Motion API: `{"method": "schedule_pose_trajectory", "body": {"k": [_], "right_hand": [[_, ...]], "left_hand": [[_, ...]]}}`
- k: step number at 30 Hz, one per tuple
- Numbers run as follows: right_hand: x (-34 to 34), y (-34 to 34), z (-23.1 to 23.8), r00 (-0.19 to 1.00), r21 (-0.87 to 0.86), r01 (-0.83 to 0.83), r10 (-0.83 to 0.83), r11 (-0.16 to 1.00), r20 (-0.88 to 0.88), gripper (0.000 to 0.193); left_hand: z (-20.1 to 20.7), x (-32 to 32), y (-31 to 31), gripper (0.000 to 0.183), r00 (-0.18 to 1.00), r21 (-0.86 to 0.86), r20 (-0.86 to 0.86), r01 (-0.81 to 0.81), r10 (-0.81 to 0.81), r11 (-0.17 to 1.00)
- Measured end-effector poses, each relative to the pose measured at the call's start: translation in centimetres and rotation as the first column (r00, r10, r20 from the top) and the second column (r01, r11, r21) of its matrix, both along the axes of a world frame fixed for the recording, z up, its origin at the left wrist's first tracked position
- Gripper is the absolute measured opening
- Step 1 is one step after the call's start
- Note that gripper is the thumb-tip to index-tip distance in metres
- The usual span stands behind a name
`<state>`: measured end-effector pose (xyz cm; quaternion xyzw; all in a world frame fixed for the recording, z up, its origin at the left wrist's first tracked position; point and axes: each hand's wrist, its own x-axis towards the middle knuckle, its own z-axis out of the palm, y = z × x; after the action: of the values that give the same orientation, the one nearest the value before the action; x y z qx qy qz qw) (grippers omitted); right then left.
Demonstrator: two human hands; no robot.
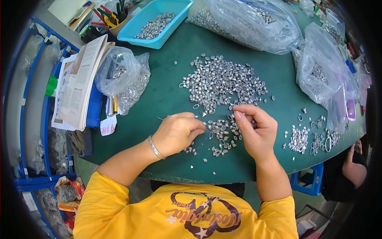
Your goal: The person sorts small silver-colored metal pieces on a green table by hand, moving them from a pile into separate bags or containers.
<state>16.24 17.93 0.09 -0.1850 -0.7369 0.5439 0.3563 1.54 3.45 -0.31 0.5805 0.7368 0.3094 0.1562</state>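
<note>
A large heap of small silver oval metal pieces [223, 79] lies in the middle of the green table. Nearer to me is a smaller group of the same oval pieces [223, 131], between my two hands. My left hand [177, 133], with a metal bangle at the wrist, has its fingers closed in a pinch at the left side of this smaller group. My right hand [258, 131] pinches with thumb and forefinger at the near edge of the big heap. What either pinch holds is too small or hidden to make out.
A light blue basket [157, 40] of metal pieces stands at the back left. Plastic bags of parts [254, 28] line the far edge; another bag [137, 81] sits left by stacked papers [81, 81]. Sorted small parts [299, 139] lie right. Another person's arm [354, 171] shows at far right.
</note>
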Motion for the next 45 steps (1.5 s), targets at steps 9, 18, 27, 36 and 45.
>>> {"method": "schedule_pose_trajectory", "body": {"k": [9, 18, 27, 36, 45], "right_hand": [[0.2, 0.2, 0.1, 0.965, 0.154, -0.158, 0.12, 0.975, 0.235, 0.009], [2.7, -0.7, -0.4, 0.825, 0.318, -0.515, 0.359, 0.796, 0.436, 0.009], [2.8, -2.8, -0.7, 0.796, 0.433, -0.486, 0.18, 0.759, 0.578, 0.005], [3.2, -2.1, 0.1, 0.8, 0.091, -0.353, 0.25, 0.931, 0.546, 0.006], [6.0, -0.6, -2.0, 0.926, -0.973, -0.232, 0.305, -0.005, -0.223, 0.009]], "left_hand": [[0.9, -0.6, -1.4, 0.009, 0.941, -0.003, 0.288, -0.186, 0.178, 0.983], [0.7, -1.0, -4.0, 0.012, 0.655, -0.062, 0.669, -0.423, 0.352, 0.904], [-0.2, 0.1, -3.6, 0.008, 0.763, 0.027, 0.599, -0.319, 0.24, 0.947], [-1.0, 1.5, -3.4, 0.012, 0.967, 0.253, 0.254, -0.058, -0.008, 0.966], [-2.0, 3.5, -3.8, 0.009, 0.961, 0.203, -0.082, 0.276, -0.265, 0.939]]}}
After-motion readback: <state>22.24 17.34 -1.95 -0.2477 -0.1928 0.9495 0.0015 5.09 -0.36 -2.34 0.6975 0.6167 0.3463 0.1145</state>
